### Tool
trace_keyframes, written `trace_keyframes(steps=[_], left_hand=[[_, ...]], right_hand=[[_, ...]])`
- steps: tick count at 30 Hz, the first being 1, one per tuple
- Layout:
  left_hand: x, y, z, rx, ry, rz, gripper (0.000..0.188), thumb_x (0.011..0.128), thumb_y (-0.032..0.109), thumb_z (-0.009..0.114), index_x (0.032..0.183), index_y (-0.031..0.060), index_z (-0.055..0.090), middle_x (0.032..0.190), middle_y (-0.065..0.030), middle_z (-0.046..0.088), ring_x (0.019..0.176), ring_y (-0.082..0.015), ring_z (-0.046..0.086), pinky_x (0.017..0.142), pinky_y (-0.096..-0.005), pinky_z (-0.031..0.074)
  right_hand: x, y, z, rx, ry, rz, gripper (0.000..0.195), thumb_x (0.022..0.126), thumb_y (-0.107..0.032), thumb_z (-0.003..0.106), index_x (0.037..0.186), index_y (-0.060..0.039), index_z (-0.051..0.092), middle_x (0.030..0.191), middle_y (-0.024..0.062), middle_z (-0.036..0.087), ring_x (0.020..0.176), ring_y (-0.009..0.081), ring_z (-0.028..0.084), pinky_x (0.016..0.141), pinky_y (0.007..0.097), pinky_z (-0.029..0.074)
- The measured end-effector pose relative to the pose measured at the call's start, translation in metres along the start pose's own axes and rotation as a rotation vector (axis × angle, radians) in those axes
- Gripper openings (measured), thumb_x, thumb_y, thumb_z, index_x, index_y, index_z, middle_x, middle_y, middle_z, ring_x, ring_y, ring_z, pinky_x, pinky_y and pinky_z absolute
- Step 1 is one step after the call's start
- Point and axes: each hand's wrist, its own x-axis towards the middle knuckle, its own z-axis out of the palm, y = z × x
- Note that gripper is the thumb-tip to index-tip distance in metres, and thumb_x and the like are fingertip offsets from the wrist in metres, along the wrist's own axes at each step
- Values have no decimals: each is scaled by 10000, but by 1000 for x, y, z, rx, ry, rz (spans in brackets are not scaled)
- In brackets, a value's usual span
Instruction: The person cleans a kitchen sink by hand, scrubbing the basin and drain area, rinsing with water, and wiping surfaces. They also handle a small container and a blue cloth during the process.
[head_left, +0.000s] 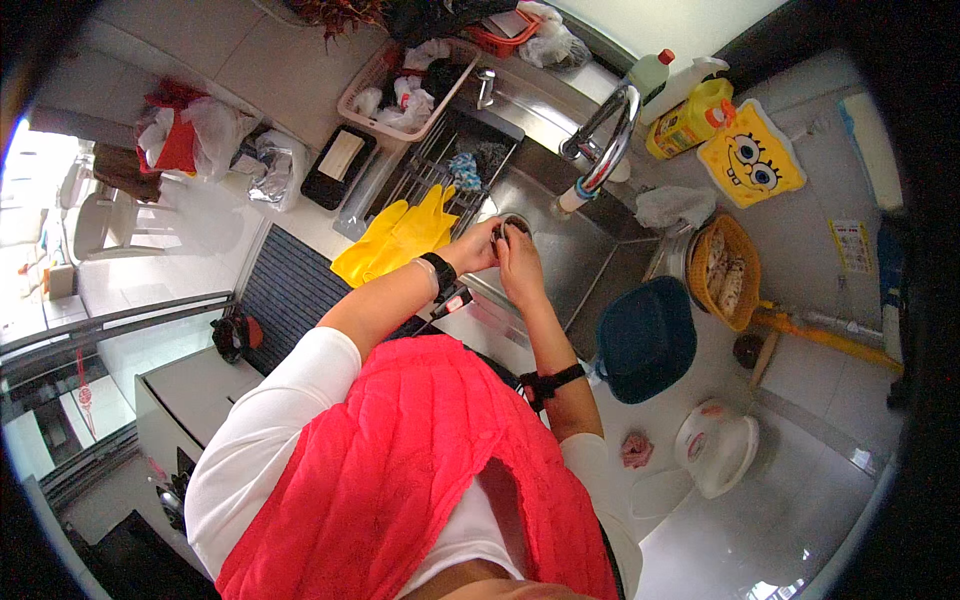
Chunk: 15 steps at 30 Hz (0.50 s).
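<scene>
Over the near left part of the stainless steel sink (574, 251), my left hand (476, 244) grips a small round dark object (511, 226) with a shiny rim; its kind cannot be told. My right hand (520, 262) touches the same object from the right, its fingers at the rim and partly hiding it. Yellow rubber gloves (405, 234) lie just left of my left hand, on the counter and the edge of a metal rack (427, 176). A blue and white cloth or scrubber (465, 171) sits on the rack. The chrome faucet (619, 142) arches over the sink's far side.
A pink basket (349, 112) of plastic bags stands beyond the rack. Right of the sink are a dark blue basin (646, 341) and an orange basket (697, 262) holding food. Bottles, including a yellow one (686, 120), line the back. A ribbed dark mat (289, 292) lies at left.
</scene>
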Motion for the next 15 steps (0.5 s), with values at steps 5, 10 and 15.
trace_keyframes(steps=[5, 10, 15], left_hand=[[-9, 8, 1, 38, -59, -46, 367, 961, 346, 356, 1007, 79, 603, 998, -105, 643, 898, -274, 613, 849, -462, 494], [-6, 6, 3, 88, -24, -52, 381, 966, 364, 348, 974, 60, 578, 922, -104, 647, 848, -270, 622, 814, -445, 513], [-16, 7, 17, 176, 48, 49, 389, 973, 388, 334, 952, 80, 570, 903, -84, 646, 814, -240, 626, 770, -421, 523]], right_hand=[[-3, 15, -10, -166, -160, -123, 395, 922, -187, 471, 1284, -29, 451, 1251, 187, 532, 1152, 391, 497, 976, 438, 395], [-4, 13, -20, 132, -262, 131, 430, 886, -118, 544, 1295, -18, 459, 1135, 158, 622, 1021, 293, 611, 884, 349, 478], [3, -13, -13, 607, -8, 441, 469, 839, -32, 585, 1294, 17, 479, 1107, 112, 655, 1024, 153, 607, 867, 266, 469]])
